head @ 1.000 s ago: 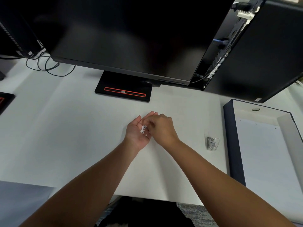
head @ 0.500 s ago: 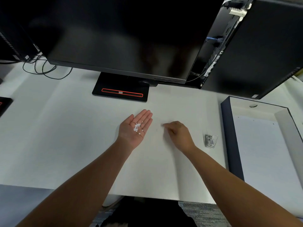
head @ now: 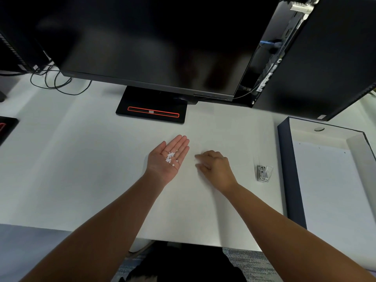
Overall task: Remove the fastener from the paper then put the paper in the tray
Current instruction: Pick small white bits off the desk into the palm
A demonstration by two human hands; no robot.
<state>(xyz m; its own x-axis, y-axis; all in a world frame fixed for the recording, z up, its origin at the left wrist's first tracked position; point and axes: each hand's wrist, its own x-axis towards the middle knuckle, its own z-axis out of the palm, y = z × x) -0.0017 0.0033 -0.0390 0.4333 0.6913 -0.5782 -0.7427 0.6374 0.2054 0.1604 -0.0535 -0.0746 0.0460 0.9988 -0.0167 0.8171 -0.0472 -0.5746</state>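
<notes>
Head view: one tray right; left hand flat, bits on palm; right hand curled on paper, grip unclear.

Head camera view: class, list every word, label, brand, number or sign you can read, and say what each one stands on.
No text here can be read.
White label on the computer tower: too blurred to read.
White sticker at the tower's lower edge: too small to read.
Silver badge on the monitor stand: too small to read.

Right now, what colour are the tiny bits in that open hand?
White. The head view shows the bits on the left hand.
</notes>
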